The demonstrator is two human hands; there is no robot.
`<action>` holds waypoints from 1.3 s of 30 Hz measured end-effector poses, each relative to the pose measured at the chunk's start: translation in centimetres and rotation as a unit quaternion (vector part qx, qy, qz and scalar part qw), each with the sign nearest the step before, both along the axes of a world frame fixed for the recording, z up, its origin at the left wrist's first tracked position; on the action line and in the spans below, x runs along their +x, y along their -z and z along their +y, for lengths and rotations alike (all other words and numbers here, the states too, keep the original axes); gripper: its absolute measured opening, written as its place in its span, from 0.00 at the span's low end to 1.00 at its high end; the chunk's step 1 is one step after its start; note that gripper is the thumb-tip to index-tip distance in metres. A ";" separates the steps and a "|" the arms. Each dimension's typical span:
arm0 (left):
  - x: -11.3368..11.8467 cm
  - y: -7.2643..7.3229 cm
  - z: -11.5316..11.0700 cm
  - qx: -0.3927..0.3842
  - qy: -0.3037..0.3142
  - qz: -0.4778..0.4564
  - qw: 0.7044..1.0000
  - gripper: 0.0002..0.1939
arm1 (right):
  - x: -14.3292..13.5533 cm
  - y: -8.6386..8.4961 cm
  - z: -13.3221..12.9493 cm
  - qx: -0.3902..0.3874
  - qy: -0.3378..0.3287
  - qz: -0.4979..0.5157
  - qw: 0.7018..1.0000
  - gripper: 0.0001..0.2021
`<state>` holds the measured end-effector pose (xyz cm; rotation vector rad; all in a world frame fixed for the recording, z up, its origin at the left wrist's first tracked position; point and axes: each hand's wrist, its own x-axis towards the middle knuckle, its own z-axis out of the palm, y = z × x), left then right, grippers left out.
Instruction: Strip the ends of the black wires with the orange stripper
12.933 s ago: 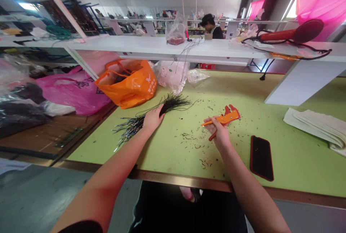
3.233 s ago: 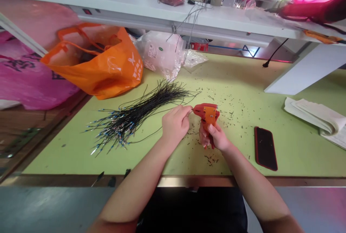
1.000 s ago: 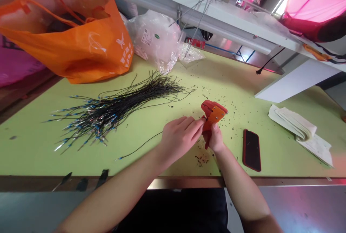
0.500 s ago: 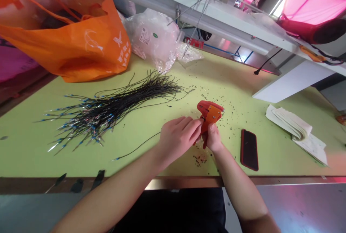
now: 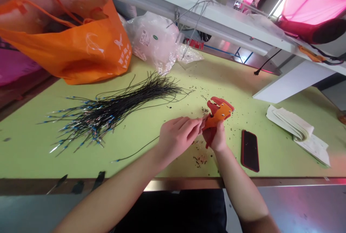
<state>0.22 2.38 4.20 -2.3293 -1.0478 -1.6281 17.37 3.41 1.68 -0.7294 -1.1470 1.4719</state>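
My right hand (image 5: pixel 217 137) is wrapped round the handles of an orange and red wire stripper (image 5: pixel 221 112), whose jaws point up and to the left. Close against its left side, my left hand (image 5: pixel 180 132) pinches a thin black wire (image 5: pixel 140 151). The wire trails out behind that hand to a blue-collared metal tip on the tabletop. My left fingertips hide the wire's other end. Left of my hands lies a big bundle of black wires (image 5: pixel 121 105), many ending in blue collars and metal tips.
An orange bag (image 5: pixel 89 51) and clear plastic bags (image 5: pixel 155 40) stand at the back left. To the right lie a phone (image 5: pixel 249 150) and folded white cloth or paper (image 5: pixel 294 126). Black scraps litter the yellow-green table (image 5: pixel 162 170); a white shelf (image 5: pixel 229 20) crosses above.
The wire stripper has moved right and turned clockwise, and its jaws now show apart from my left fingers. My left hand has stayed nearly in place with the wire.
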 end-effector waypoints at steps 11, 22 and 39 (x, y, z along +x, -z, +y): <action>0.1 0.7 0.4 -0.038 -0.002 -0.006 0.999 0.04 | 0.0 0.4 0.0 0.014 0.099 -0.065 0.993 0.17; 0.3 2.5 1.9 -0.146 -0.015 0.067 0.987 0.08 | 1.1 0.5 1.4 0.024 0.288 -0.103 0.952 0.13; -11.0 4.6 -2.9 -0.284 -0.106 0.143 0.942 0.15 | 1.1 2.0 3.1 0.006 0.301 -0.068 0.951 0.16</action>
